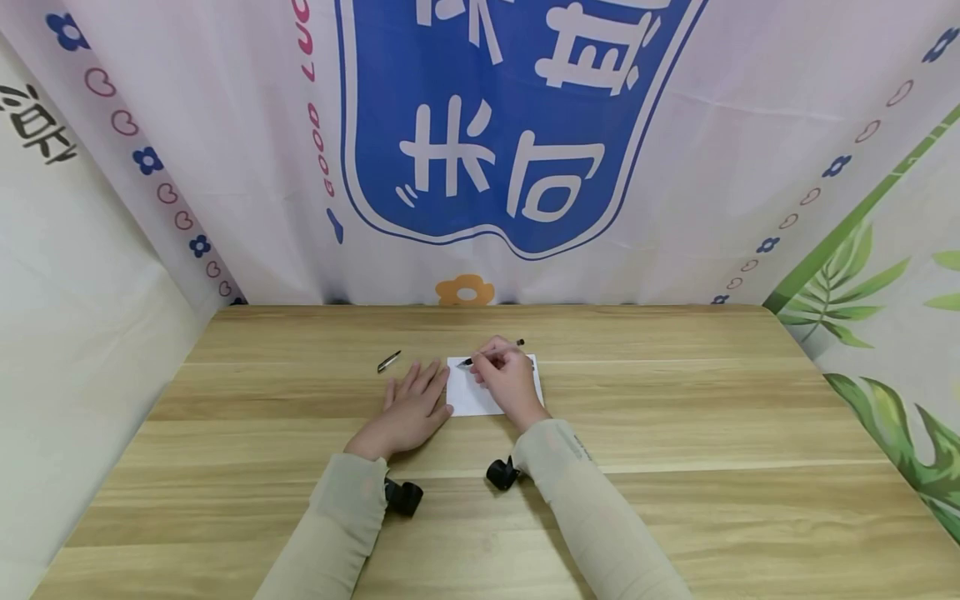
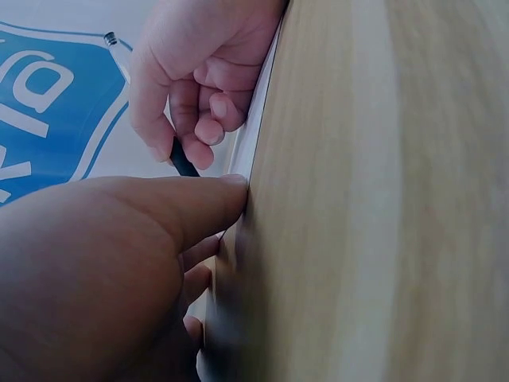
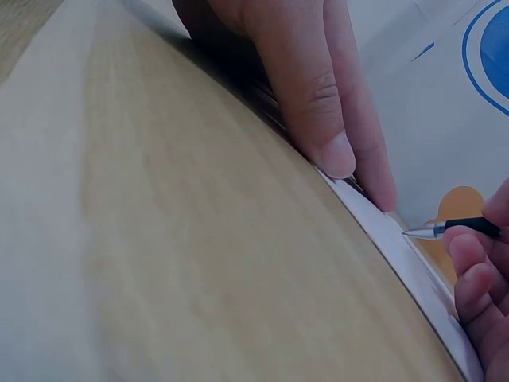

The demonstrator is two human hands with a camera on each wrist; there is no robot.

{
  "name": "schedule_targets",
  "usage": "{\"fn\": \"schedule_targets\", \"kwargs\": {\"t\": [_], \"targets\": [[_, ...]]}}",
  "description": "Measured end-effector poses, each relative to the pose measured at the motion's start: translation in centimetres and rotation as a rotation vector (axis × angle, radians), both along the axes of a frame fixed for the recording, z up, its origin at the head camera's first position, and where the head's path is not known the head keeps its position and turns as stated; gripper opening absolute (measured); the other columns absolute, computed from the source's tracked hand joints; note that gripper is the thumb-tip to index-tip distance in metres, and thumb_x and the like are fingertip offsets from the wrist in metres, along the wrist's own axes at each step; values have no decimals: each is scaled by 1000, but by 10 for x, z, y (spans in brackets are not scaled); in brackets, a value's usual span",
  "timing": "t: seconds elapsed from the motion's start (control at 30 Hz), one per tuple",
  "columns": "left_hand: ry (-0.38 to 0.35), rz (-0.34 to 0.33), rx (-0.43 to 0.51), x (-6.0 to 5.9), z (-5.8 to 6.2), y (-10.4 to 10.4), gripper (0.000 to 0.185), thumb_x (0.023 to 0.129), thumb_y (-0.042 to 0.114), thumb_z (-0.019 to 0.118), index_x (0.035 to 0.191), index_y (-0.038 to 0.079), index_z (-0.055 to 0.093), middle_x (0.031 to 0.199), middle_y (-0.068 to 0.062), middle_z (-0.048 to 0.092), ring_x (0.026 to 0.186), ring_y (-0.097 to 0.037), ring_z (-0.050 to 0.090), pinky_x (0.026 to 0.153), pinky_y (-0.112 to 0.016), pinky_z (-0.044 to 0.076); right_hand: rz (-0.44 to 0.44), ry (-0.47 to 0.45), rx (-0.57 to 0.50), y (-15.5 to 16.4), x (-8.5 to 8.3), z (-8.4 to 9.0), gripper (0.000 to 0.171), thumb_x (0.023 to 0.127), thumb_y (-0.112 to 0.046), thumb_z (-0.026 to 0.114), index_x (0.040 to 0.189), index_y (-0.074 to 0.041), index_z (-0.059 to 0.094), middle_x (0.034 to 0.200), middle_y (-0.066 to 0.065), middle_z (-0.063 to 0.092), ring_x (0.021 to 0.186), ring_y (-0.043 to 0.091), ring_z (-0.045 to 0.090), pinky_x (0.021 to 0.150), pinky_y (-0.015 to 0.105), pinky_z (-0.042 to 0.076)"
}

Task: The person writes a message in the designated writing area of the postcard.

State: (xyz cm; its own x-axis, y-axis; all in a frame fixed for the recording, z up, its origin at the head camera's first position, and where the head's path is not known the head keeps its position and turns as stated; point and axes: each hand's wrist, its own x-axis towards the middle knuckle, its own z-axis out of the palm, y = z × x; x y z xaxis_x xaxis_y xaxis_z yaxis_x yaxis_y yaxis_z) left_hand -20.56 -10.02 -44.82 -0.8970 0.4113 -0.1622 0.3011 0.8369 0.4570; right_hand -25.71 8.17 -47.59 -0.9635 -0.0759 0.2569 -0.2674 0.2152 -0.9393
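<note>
A white sheet of paper (image 1: 472, 398) lies on the wooden table. My right hand (image 1: 510, 385) rests over its right part and pinches a pen (image 1: 491, 353), whose metal tip (image 3: 415, 233) points down at the paper's upper left in the right wrist view. My left hand (image 1: 408, 410) lies with fingers spread at the paper's left edge, the thumb (image 2: 219, 203) right at its border. In the left wrist view the right hand (image 2: 203, 79) holds the pen's dark grip (image 2: 183, 157) between thumb and fingers.
A dark pen cap (image 1: 388, 361) lies on the wooden table (image 1: 675, 400), just beyond the left fingers. Black wrist cameras (image 1: 405, 498) sit at both cuffs. Behind the table's far edge hangs a printed curtain (image 1: 285, 250).
</note>
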Motion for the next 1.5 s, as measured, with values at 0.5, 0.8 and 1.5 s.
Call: {"fn": "schedule_targets", "kwargs": {"t": [0.5,0.8,1.5], "targets": [[-3,6,-10,0,0,0,62,100,34,42,151,9,17,157,-12,7,142,-35,-6,105,-63,-6,5,-28,-22,1,3,1,11,91,-13,60,81,-9,64,73,5,64,60,19,60,51,27,50],[-1,7,-12,-1,-2,1,63,100,37,43,151,12,17,157,-9,6,142,-33,-6,105,-63,-6,10,-18,-13,2,1,-1,13,92,-15,60,84,-5,66,75,4,63,61,19,60,53,28,50],[7,6,-1,1,2,0,63,99,36,44,151,10,18,157,-11,8,142,-35,-5,105,-65,-4,6,-9,-6,0,1,0,12,91,-14,60,84,-5,65,74,3,63,61,18,60,52,28,50]]}}
